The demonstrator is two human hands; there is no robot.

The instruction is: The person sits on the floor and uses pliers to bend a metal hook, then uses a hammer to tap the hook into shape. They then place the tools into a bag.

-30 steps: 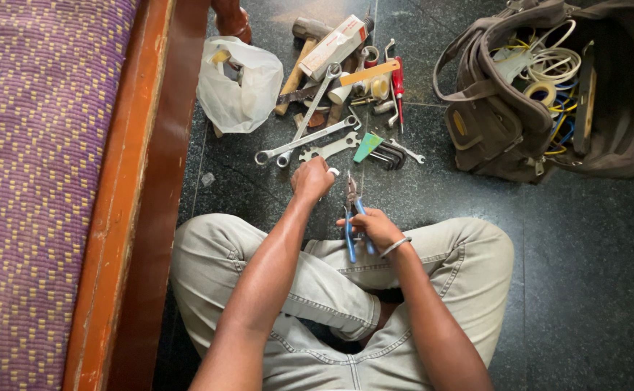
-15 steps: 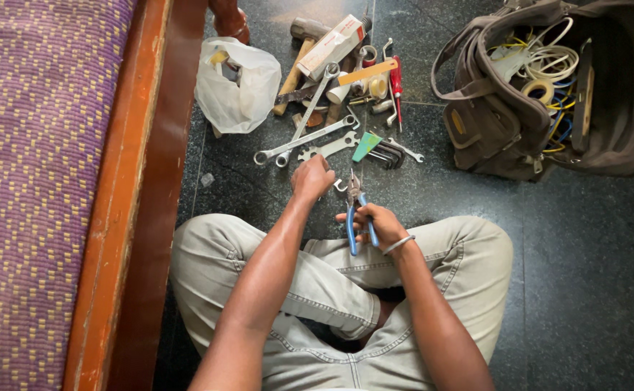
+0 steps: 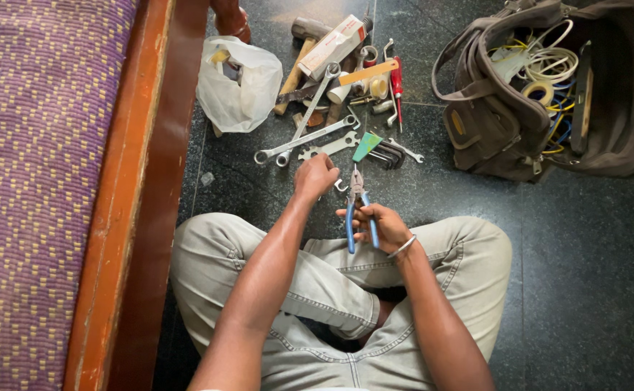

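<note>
Centrally, the right hand (image 3: 378,226) clamps blue-handled pliers (image 3: 357,210); the left hand (image 3: 315,176), fingers curled together, touches a small metal piece (image 3: 341,186) beside the wrenches (image 3: 306,137).

On the dark stone floor (image 3: 592,289), a brown tool bag (image 3: 519,116) with coiled wires sits far right. A white plastic bag (image 3: 241,90), hammer (image 3: 296,61), spanners (image 3: 306,139), red screwdriver (image 3: 397,80) and hex keys (image 3: 385,154) lie far centre. A purple cushion (image 3: 34,181) lies left.

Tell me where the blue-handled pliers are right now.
In the head view, the blue-handled pliers are held in the right hand, just above the crossed legs, jaws pointing toward the spanners on the floor.
</note>
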